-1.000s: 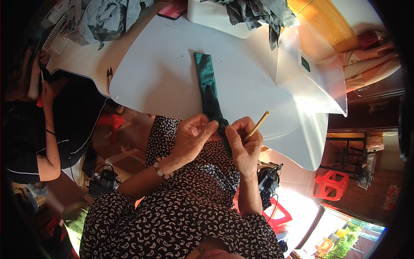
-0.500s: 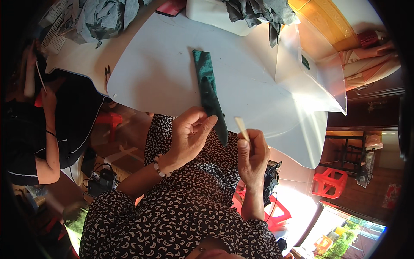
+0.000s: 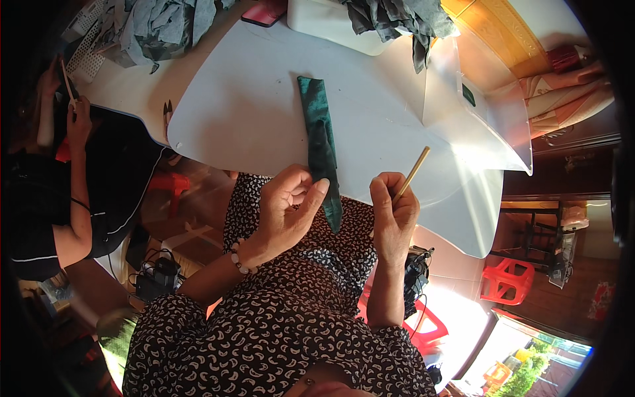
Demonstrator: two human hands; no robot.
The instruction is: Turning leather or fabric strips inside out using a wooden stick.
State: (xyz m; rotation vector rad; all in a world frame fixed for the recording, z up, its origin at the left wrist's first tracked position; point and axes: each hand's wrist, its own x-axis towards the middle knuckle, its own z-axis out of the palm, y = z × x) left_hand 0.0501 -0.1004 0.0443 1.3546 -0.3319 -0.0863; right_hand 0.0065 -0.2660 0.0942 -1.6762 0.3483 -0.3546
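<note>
A dark green, satiny fabric strip [image 3: 315, 106] lies lengthwise on the white table [image 3: 231, 86], its narrow lower end hanging past the near edge. My left hand [image 3: 291, 205], a bead bracelet at the wrist, pinches the strip near that edge between thumb and curled fingers. To the right of it, apart from the strip, my right hand [image 3: 393, 212] grips a thin tan stick [image 3: 417, 165], which points up and away from me.
Grey fabric piles [image 3: 159, 33], a white bin [image 3: 331, 33], a pink phone [image 3: 263, 14] and a white mesh basket [image 3: 89, 49] line the back. A clear panel [image 3: 493, 132] rises at right. At left a co-worker [image 3: 79, 231] holds a stick. Red stools [image 3: 506, 281] stand below.
My right hand has let go of the strip and moved right with the stick, which dipped, then rose upright again. The strip's lower end now hangs smoother. The co-worker's hands have moved up.
</note>
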